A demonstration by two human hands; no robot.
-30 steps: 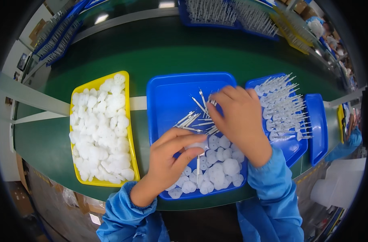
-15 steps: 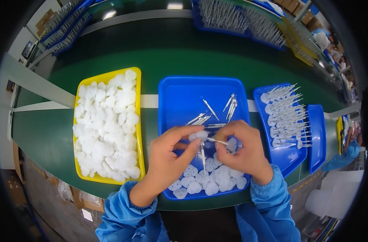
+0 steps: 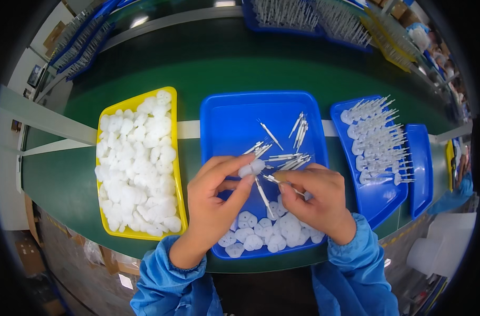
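Note:
Between the thumb and fingers of my left hand (image 3: 211, 197) is a translucent white petal-shaped disc (image 3: 252, 168). A thin white rod (image 3: 263, 198) slants down from it. My right hand (image 3: 321, 197) pinches another thin white rod (image 3: 272, 179), its tip close to the disc; whether they touch I cannot tell. Both hands are over a blue tray (image 3: 219, 126). Loose white rods (image 3: 299, 131) lie in its middle and far part, and a heap of white discs (image 3: 276, 230) fills its near end, partly hidden by my hands.
To the left, a yellow tray (image 3: 180, 203) is heaped with white discs. At right stands a blue tray (image 3: 374, 203) with rows of discs bearing upright rods, beside another blue tray (image 3: 421, 174). More rod-filled trays (image 3: 287, 16) sit on a shelf beyond the green table (image 3: 161, 63).
My right hand has turned slightly, and its rod now tilts with its tip up toward the disc. The left hand still holds the disc. The whole view has shifted a little.

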